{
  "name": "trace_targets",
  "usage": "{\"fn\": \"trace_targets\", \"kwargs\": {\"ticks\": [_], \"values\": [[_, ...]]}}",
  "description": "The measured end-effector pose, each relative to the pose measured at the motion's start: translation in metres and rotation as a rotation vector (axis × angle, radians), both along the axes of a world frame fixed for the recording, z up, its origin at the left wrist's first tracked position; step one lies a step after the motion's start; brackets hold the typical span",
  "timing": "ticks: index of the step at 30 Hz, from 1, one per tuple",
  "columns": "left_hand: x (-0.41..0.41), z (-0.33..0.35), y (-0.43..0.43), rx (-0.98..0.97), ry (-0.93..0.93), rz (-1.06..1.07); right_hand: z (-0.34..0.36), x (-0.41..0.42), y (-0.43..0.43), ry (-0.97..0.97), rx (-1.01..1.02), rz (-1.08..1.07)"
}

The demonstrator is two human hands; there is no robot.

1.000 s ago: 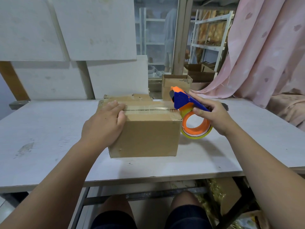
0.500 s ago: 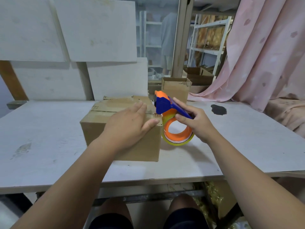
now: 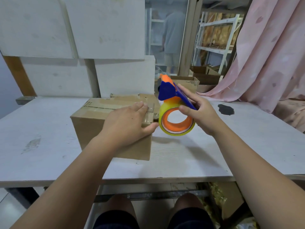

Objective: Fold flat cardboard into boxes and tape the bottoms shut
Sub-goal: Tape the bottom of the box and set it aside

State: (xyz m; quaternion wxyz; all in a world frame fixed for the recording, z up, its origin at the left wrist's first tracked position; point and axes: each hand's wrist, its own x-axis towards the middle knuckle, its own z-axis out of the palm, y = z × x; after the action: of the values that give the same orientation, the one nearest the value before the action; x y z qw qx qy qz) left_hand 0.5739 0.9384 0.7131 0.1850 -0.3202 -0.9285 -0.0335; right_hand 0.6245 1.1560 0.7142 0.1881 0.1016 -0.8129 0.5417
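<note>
From the head view, the brown corrugated cardboard box (image 3: 112, 129) sits on the white painted wooden tabletop (image 3: 247, 146), directly under the left hand (image 3: 127, 124) and just to the left of the right hand (image 3: 199, 113). Its long axis runs left to right, slightly skewed, with the taped seam along that same line on the upturned face. The left hand is nearer — it lies flat and spread on the box's right end, thumb hooked over the right edge, pressing rather than gripping. The right hand is closed around the blue-and-orange plastic tape dispenser with its clear yellowish tape roll (image 3: 176, 116), which hangs just beside the box's right edge; whether the roll touches the cardboard I cannot tell.

The box looks fully squared up, flaps closed, and a glossy strip of clear tape shows on the seam near the left hand's fingers (image 3: 140, 105). The tape appears to reach the right edge — so the next move likely turns on carrying the dispenser down over that edge and cutting, while the left hand smooths the end.
</note>
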Motion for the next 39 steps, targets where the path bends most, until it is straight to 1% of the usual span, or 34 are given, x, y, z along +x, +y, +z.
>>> {"fn": "trace_targets", "kwargs": {"ticks": [5,8,9,13,21,23,24,27,28,31,35,36,37,39], "values": [[-0.001,-0.001,-0.001,0.004,0.006,-0.019,-0.006,-0.001,0.002,-0.018,0.096,0.0],[-0.004,-0.001,0.001,0.003,0.018,-0.025,-0.011,0.001,0.008,-0.065,0.274,-0.011],[-0.004,-0.001,0.002,0.004,0.008,-0.016,-0.012,0.003,0.011,-0.07,0.275,-0.016],[-0.001,-0.003,0.004,0.012,0.001,-0.007,-0.012,0.006,0.014,-0.034,0.072,-0.018],[-0.003,-0.006,0.004,0.022,0.008,-0.006,-0.022,0.008,0.021,-0.001,-0.089,-0.038],[-0.003,-0.006,0.003,0.032,0.007,-0.005,-0.023,0.007,0.021,-0.013,-0.093,-0.047],[-0.004,-0.005,0.002,0.032,0.01,-0.004,-0.024,0.008,0.022,-0.027,-0.059,-0.05],[-0.003,-0.004,0.002,0.022,0.022,0.015,-0.032,0.01,0.028,-0.094,0.186,-0.059],[-0.002,-0.003,0.003,0.016,0.012,0.022,-0.032,0.012,0.03,-0.108,0.21,-0.066],[-0.002,0.0,0.005,0.026,-0.021,0.028,-0.027,0.016,0.032,-0.087,0.125,-0.056],[0.001,0.001,0.004,0.032,-0.026,0.018,-0.019,0.022,0.037,-0.016,-0.045,-0.079],[0.001,0.001,0.004,0.033,-0.033,0.021,-0.019,0.022,0.038,-0.022,-0.035,-0.082],[0.001,0.001,0.004,0.036,-0.034,0.023,-0.021,0.023,0.039,-0.04,0.018,-0.078],[0.001,0.0,0.005,0.041,-0.023,0.028,-0.025,0.022,0.038,-0.112,0.214,-0.074]]}}
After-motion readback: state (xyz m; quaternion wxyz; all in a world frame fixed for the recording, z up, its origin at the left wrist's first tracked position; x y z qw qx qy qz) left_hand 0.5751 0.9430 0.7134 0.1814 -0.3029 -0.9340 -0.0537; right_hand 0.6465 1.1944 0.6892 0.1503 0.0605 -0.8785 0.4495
